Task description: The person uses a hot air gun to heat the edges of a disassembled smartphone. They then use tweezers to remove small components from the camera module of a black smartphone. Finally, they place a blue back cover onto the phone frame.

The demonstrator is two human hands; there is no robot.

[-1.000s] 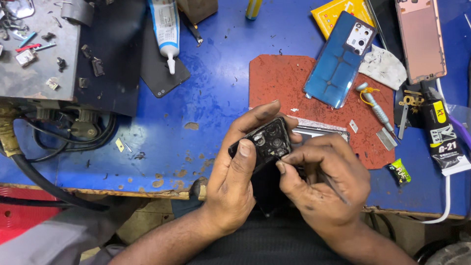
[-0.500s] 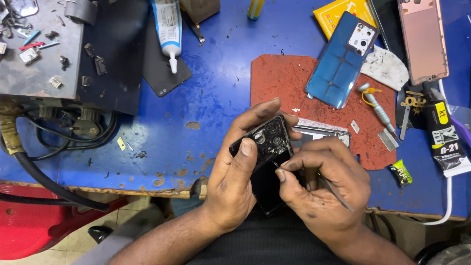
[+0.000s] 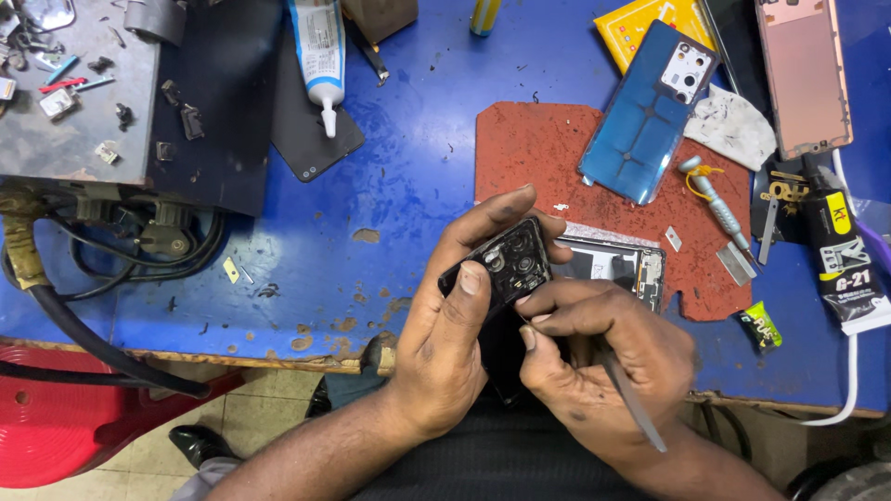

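Note:
My left hand [image 3: 455, 343] grips a black phone back part with round camera openings [image 3: 506, 264], thumb pressed on its near face, just past the table's front edge. My right hand [image 3: 603, 366] touches the same piece at its lower right with thumb and forefinger, and a thin metal tool [image 3: 631, 399] lies clamped in that hand, its point aimed down and to the right. Right behind the hands an opened phone frame [image 3: 617, 264] lies on a red-brown mat [image 3: 529, 153].
On the blue table [image 3: 408, 167] lie a blue phone back cover [image 3: 645, 111], a pink phone [image 3: 803, 74], a white glue tube [image 3: 316, 60], a black glue tube [image 3: 845, 264], a small screwdriver [image 3: 715, 199] and a grey metal box [image 3: 74, 102] with cables. A red stool [image 3: 65, 427] stands below left.
The black part has tilted slightly in my hands and my right fingers have shifted along its lower edge. Nothing on the table has moved.

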